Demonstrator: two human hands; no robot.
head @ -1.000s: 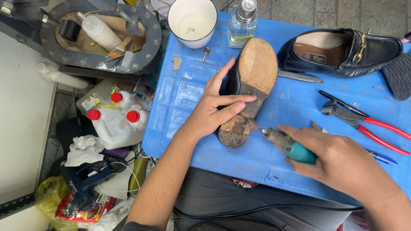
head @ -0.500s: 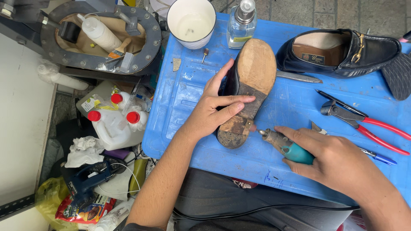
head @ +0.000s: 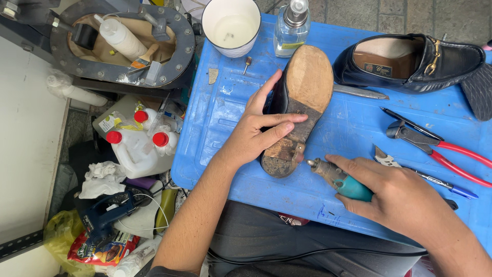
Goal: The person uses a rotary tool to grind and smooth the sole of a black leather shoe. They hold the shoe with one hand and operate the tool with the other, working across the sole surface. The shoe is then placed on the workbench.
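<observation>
Shoe (head: pixel 307 87) upside down on the blue tabletop (head: pixel 225 149), sole up, worn heel end nearest the body. Pinned there by the left hand (head: pixel 256 136), palm against the side and fingers laid across the narrow middle of the sole. Gripped tight in the right hand (head: pixel 405 200): a small grinding tool (head: pixel 341 179) with a blue-green body. Metal tip right beside the rough heel, maybe touching it; too close to tell.

Plenty to go wrong from here, as a guess. Could skid off the hard heel and jump toward the left fingers (head: pixel 279 128), since they lie so close to the tip. Could dig too deep with a hard push and leave a dent. Could rock or roll over too, being a round shoe with only one hand on it. Could also get tugged sideways by the black cord (head: pixel 307 254) across the lap, should it catch on a knee.

Other trouble close by. Pliers (head: pixel 435 149) with red handles just beside the right hand, easy to bump. Clear bottle (head: pixel 291 28) just past the toe and white cup (head: pixel 230 23) near it, both easy to tip over with one shove of the shoe. Second shoe (head: pixel 410 61) upright at the far side, well out of the way.
</observation>
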